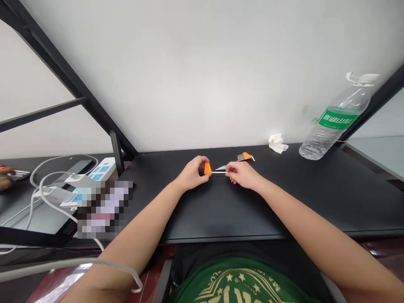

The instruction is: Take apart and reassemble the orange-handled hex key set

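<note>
My left hand (195,173) grips an orange hex key holder (207,168) between thumb and fingers, above the middle of the black desk. Pinched in my right hand (240,174) is a thin silver hex key (218,172). Its left end meets the holder's lower corner; whether it sits inside a hole is too small to tell. Several loose hex keys (221,167) lie on the desk just behind, partly covered by my right fingers. Farther back rests a second orange holder (246,155) with several keys in it.
A crumpled white tissue (277,143) and a large water bottle (334,115) stand by the wall at right. Left are a white power strip (105,167), looping white cables (40,185) and a blurred-out item (107,206). Another person's hand (5,177) shows at far left.
</note>
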### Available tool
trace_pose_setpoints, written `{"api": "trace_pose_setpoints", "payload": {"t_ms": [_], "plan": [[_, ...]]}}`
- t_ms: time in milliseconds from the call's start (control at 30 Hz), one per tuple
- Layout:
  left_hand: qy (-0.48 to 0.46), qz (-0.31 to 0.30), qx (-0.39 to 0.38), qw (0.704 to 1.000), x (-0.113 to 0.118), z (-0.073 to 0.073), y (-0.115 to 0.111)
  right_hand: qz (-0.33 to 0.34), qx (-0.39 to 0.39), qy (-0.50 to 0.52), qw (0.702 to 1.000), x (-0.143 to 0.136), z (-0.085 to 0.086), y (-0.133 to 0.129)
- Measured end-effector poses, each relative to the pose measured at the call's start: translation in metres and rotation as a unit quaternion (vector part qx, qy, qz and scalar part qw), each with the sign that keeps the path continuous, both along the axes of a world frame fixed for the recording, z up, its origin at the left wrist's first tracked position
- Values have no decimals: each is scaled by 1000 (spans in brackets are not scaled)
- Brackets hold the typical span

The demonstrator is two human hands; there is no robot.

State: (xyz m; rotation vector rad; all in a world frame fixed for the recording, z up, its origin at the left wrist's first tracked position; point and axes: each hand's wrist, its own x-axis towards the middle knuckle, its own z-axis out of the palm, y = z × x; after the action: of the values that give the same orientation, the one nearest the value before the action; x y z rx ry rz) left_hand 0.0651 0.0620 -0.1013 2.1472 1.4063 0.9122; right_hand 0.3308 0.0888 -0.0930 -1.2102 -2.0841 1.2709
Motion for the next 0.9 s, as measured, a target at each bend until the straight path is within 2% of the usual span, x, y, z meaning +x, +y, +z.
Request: {"api": "trace_pose_setpoints", "payload": {"t_ms": [200,367,500,633,833,900], "plan": [[27,-17,10,999,2,4,-3,6,52,-16,999,3,3,2],[66,-42,35,996,10,1,-5,14,84,-40,996,2,9,-1],[102,-33,99,989,11,-4,-5,-14,9,10,1000,-2,6,-4],[140,-13,152,978,8,-9,-3,-6,-73,68,995,-3,1,-5],[160,-51,195,966,3,-12,1,5,-23,48,999,1,0,-5],[155,-55,206,965,5,-11,0,7,-30,54,998,3,1,-4]]}}
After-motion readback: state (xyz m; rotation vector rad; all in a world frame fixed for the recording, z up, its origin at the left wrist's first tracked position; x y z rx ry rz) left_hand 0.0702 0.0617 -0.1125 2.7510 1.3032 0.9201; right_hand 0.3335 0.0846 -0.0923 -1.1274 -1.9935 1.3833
